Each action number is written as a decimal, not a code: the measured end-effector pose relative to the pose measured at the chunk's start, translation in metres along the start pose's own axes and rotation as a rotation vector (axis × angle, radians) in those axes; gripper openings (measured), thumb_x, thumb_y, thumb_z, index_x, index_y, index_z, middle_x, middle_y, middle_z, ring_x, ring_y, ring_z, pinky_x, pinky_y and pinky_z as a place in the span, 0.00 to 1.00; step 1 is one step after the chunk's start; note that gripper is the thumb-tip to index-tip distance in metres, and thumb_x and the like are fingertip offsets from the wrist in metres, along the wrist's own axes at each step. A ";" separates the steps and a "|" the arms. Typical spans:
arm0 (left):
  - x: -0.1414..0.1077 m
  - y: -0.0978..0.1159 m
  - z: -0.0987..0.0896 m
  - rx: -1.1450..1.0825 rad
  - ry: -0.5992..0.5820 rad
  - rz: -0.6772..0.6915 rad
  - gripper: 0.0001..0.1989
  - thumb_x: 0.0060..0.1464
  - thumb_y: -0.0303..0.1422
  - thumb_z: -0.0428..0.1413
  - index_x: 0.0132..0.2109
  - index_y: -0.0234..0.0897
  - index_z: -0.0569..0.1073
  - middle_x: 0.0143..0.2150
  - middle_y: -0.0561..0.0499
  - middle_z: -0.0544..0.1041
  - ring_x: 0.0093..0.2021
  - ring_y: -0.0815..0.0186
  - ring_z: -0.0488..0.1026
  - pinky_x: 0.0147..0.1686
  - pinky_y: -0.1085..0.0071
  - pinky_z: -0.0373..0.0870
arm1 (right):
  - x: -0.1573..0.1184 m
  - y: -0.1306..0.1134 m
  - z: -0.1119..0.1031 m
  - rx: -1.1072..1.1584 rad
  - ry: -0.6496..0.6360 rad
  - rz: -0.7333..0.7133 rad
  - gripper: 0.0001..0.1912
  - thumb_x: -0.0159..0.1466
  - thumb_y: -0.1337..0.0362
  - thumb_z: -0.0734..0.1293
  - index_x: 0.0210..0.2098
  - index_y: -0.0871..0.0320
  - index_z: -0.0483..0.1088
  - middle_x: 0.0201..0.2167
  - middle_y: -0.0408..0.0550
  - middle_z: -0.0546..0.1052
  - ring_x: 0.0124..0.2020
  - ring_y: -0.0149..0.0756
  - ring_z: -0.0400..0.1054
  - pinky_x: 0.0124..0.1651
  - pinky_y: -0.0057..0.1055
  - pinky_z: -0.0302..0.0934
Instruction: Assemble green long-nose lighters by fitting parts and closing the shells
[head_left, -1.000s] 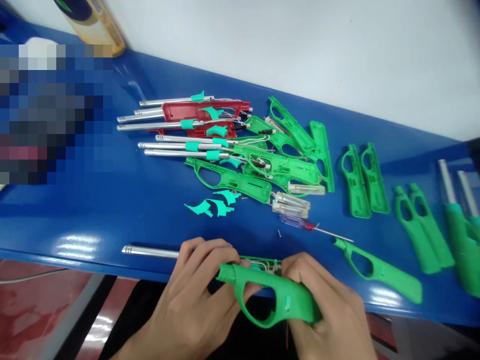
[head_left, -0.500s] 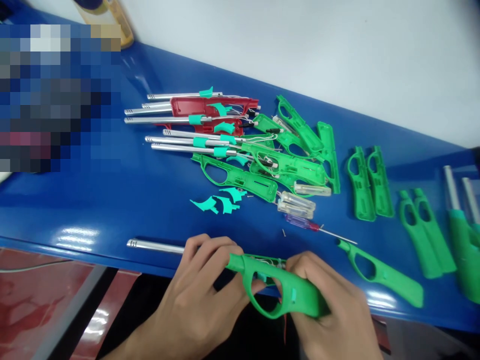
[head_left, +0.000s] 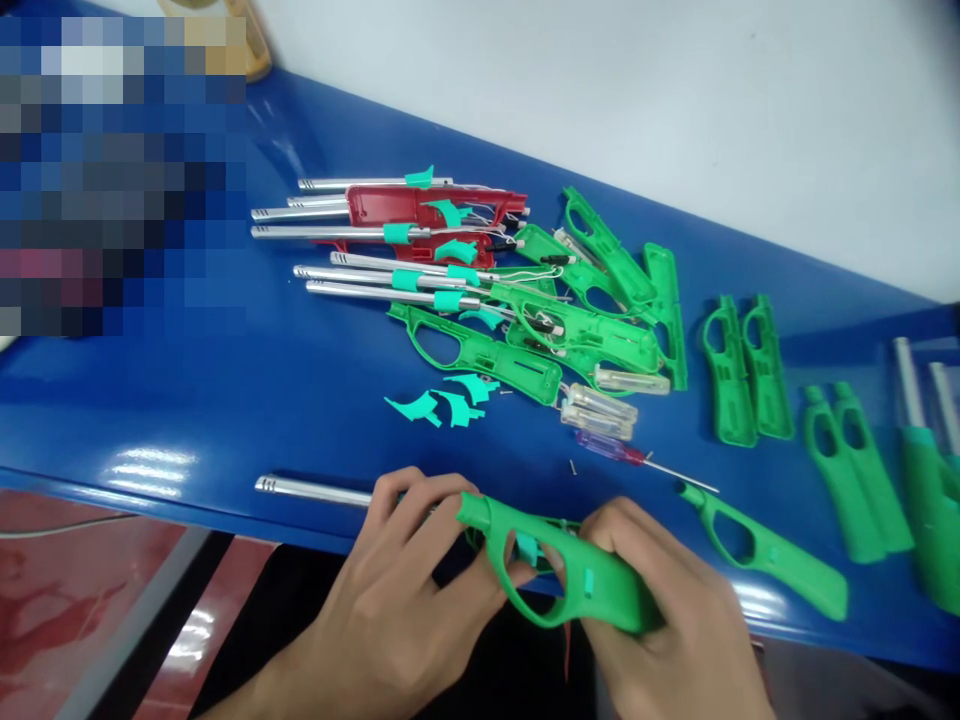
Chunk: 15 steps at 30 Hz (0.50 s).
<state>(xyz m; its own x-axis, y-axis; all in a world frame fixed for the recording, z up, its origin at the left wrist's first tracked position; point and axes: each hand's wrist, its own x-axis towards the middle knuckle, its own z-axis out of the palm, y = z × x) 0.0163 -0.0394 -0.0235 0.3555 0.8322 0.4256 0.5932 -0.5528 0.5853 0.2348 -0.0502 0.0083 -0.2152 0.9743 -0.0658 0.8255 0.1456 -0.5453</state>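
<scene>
Over the table's front edge, I hold a green lighter casing (head_left: pixel 604 570) with a ring-shaped trigger guard in both hands. My left hand (head_left: pixel 412 580) closes around its front end, where a silver metal tube (head_left: pixel 311 488) sticks out to the left. My right hand (head_left: pixel 679 605) wraps the handle end. A teal trigger (head_left: pixel 529 548) shows through the guard opening, partly hidden by fingers. Behind the hands lie several loose teal triggers (head_left: pixel 456 408), clear fuel tanks (head_left: pixel 598 425) and a purple-handled screwdriver (head_left: pixel 607 447). To the right of my right hand rests another green casing shell (head_left: pixel 810 578).
On the blue table (head_left: pixel 187 410), a pile holds metal tubes (head_left: pixel 352 233), red shells (head_left: pixel 394 205) and green shells (head_left: pixel 517 365). Paired green shells (head_left: pixel 731 400) and lighters (head_left: pixel 930 520) lie rightward. A yellowish bottle (head_left: pixel 256 45) stands by the white wall (head_left: pixel 637 110).
The front end of the casing has risen slightly, and more of the teal trigger shows in the guard. Both hands keep their hold. The view has shifted a little.
</scene>
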 end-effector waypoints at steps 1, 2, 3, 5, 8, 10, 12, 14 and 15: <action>-0.001 0.000 0.000 0.001 -0.003 0.001 0.05 0.70 0.27 0.60 0.44 0.41 0.79 0.40 0.50 0.80 0.51 0.59 0.75 0.55 0.58 0.63 | 0.000 -0.001 0.000 -0.021 0.008 -0.009 0.11 0.64 0.72 0.62 0.32 0.50 0.57 0.27 0.36 0.67 0.22 0.28 0.65 0.23 0.23 0.58; -0.002 0.000 0.000 0.003 -0.007 0.001 0.05 0.70 0.27 0.60 0.44 0.41 0.79 0.40 0.51 0.80 0.51 0.59 0.75 0.55 0.58 0.63 | 0.001 -0.001 0.000 -0.049 0.015 -0.021 0.11 0.64 0.71 0.62 0.33 0.50 0.56 0.27 0.36 0.67 0.22 0.28 0.64 0.23 0.23 0.57; -0.002 0.001 0.000 0.002 -0.007 0.000 0.05 0.69 0.27 0.60 0.44 0.41 0.79 0.41 0.51 0.80 0.51 0.59 0.75 0.55 0.58 0.63 | 0.001 -0.002 0.000 -0.077 0.023 -0.037 0.10 0.64 0.71 0.62 0.33 0.49 0.56 0.27 0.36 0.66 0.21 0.28 0.64 0.22 0.23 0.57; -0.002 0.001 0.000 0.002 -0.005 0.000 0.05 0.69 0.26 0.60 0.43 0.41 0.79 0.40 0.51 0.81 0.51 0.58 0.75 0.54 0.58 0.64 | 0.001 -0.005 -0.001 -0.132 0.036 -0.063 0.10 0.64 0.71 0.61 0.33 0.49 0.55 0.27 0.36 0.66 0.20 0.28 0.64 0.21 0.23 0.57; -0.001 0.001 0.000 0.006 -0.004 0.006 0.06 0.69 0.25 0.60 0.44 0.40 0.80 0.39 0.51 0.80 0.50 0.58 0.75 0.54 0.58 0.64 | 0.001 -0.008 -0.001 -0.171 0.048 -0.091 0.09 0.66 0.70 0.60 0.35 0.49 0.57 0.28 0.36 0.69 0.20 0.28 0.65 0.21 0.24 0.58; 0.001 0.001 0.000 0.018 -0.005 0.010 0.05 0.69 0.26 0.59 0.44 0.39 0.80 0.39 0.50 0.80 0.49 0.59 0.74 0.54 0.59 0.64 | -0.001 -0.008 -0.003 -0.116 0.038 -0.062 0.08 0.69 0.68 0.62 0.35 0.49 0.59 0.27 0.36 0.70 0.20 0.27 0.65 0.22 0.23 0.60; 0.003 0.001 -0.001 0.029 -0.003 0.015 0.05 0.71 0.27 0.59 0.45 0.37 0.81 0.40 0.49 0.80 0.49 0.60 0.73 0.54 0.60 0.64 | -0.005 -0.006 -0.006 -0.013 0.019 -0.018 0.10 0.72 0.63 0.64 0.34 0.49 0.60 0.25 0.34 0.69 0.20 0.27 0.65 0.23 0.20 0.61; 0.004 0.002 -0.002 0.032 -0.009 0.015 0.05 0.71 0.28 0.59 0.46 0.35 0.81 0.42 0.48 0.81 0.49 0.61 0.73 0.54 0.60 0.64 | -0.011 0.000 -0.010 0.026 0.058 0.045 0.08 0.73 0.58 0.66 0.38 0.49 0.63 0.26 0.35 0.71 0.20 0.27 0.65 0.23 0.20 0.63; 0.005 0.002 -0.002 0.032 -0.014 0.012 0.05 0.71 0.28 0.59 0.47 0.34 0.81 0.43 0.48 0.81 0.50 0.61 0.73 0.55 0.60 0.64 | -0.014 0.005 -0.013 0.011 0.102 0.076 0.07 0.73 0.56 0.66 0.41 0.49 0.65 0.27 0.35 0.72 0.20 0.28 0.66 0.23 0.21 0.63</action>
<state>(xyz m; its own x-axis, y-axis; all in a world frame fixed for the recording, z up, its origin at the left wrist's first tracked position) 0.0178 -0.0363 -0.0187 0.3727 0.8259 0.4230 0.6115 -0.5615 0.5575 0.2486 -0.0613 0.0173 -0.0977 0.9950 -0.0226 0.8315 0.0692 -0.5512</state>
